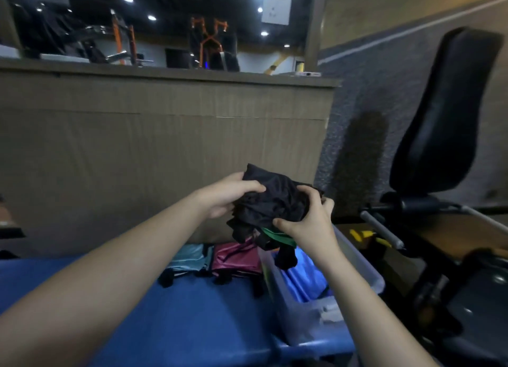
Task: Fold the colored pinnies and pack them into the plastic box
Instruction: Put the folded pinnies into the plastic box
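A wooden counter wall (165, 146) fills the background, with a black padded gym seat (445, 113) at the right. Below lies a blue padded bench (192, 325); a clear plastic box (368, 273) sits at its right end with a blue pinny (302, 278) inside. Both hands hold a crumpled black bundle (275, 201) with a green edge above the box, its long axis running left to right: left hand (228, 198) grips its left end, right hand (310, 223) grips its right. Folded light-blue pinny (189, 259) and magenta pinny (236, 259) lie on the bench left of the box. No writing is legible.
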{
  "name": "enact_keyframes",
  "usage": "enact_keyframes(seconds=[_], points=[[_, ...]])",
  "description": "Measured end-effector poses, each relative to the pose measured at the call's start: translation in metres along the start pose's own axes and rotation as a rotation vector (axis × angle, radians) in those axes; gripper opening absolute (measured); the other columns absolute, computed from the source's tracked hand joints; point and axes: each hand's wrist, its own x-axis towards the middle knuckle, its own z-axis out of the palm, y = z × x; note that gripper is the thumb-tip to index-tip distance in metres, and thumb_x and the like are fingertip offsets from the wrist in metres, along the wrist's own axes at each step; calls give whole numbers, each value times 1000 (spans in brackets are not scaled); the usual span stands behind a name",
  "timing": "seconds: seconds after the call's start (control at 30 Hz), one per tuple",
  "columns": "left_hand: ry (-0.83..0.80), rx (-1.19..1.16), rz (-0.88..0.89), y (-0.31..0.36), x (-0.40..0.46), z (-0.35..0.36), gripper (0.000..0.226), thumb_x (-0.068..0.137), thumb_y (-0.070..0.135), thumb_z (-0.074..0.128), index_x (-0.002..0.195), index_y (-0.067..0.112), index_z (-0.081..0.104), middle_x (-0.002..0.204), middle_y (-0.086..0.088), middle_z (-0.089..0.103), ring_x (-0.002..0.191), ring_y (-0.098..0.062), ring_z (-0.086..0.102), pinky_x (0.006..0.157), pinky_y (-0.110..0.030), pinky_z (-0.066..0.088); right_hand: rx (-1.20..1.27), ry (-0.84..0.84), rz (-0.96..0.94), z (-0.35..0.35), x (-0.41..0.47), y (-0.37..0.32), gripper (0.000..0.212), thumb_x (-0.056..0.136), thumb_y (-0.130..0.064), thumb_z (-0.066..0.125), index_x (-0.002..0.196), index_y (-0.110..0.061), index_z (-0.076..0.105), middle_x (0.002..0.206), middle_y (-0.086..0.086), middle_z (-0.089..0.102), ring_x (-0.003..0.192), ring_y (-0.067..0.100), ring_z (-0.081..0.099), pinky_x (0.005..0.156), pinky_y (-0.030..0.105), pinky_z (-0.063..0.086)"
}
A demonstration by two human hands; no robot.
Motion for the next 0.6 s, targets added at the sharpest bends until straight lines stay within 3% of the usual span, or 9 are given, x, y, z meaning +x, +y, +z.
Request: enact_keyframes(seconds=[0.1, 0.17, 0.27, 0.33, 0.37, 0.47, 0.53, 0.6], points=[[-49, 19, -1, 5, 16, 40, 30, 93, 21, 65, 123, 20, 65, 112, 3, 75, 99, -10, 71, 73, -22, 53, -25, 52, 33, -35, -9, 18, 73, 73, -18, 87, 131, -31, 45, 126, -1, 26, 88, 2, 50, 67, 1, 38], [-67, 24, 6, 4, 26, 64, 33, 93, 19, 66, 126, 19, 62, 116, 1, 73, 98, -8, 71, 74, -22, 56, -33, 85, 56, -55, -14, 28, 73, 73, -17, 87, 132, -30, 45, 127, 1, 27, 85, -6, 44, 67, -3, 36], [-95, 50, 60, 1, 37, 90, 52, 92, 18, 69, 138, 29, 47, 119, 7, 64, 103, -8, 66, 86, -28, 57, -44, 110, 132, -76, -23, 40, 73, 74, -18, 87, 132, -30, 44, 133, 4, 27, 89, 6, 44, 76, 11, 37], [-128, 80, 140, -2, 42, 102, 66, 94, 14, 68, 147, 38, 36, 117, 21, 49, 103, 4, 57, 82, -16, 54, -45, 124, 164, -84, -25, 48, 73, 74, -17, 87, 132, -30, 44, 135, 4, 26, 96, 11, 43, 67, 7, 38], [-143, 90, 173, -5, 45, 105, 69, 94, 12, 67, 149, 39, 34, 116, 23, 46, 106, 5, 54, 87, -15, 52, -44, 131, 167, -86, -26, 51, 73, 74, -17, 87, 132, -29, 44, 135, 5, 26, 97, 11, 42, 65, 4, 38], [-164, 104, 211, -13, 51, 107, 63, 93, 12, 68, 143, 40, 43, 121, 16, 56, 116, -9, 60, 103, -32, 50, -42, 133, 173, -86, -26, 57, 72, 74, -17, 87, 131, -29, 44, 135, 5, 26, 92, 7, 43, 73, 7, 37], [-162, 113, 210, -17, 55, 102, 56, 92, 15, 71, 135, 41, 48, 125, -3, 63, 115, -19, 64, 94, -32, 54, -28, 123, 180, -83, -26, 58, 72, 74, -17, 86, 131, -30, 44, 132, 2, 26, 87, -1, 44, 75, 8, 38], [-162, 133, 216, -17, 56, 97, 50, 92, 15, 71, 130, 38, 50, 121, -7, 64, 107, -18, 65, 78, -24, 54, -8, 119, 177, -78, -25, 58, 73, 73, -16, 86, 131, -30, 44, 131, 1, 25, 88, -7, 42, 76, 6, 39]])
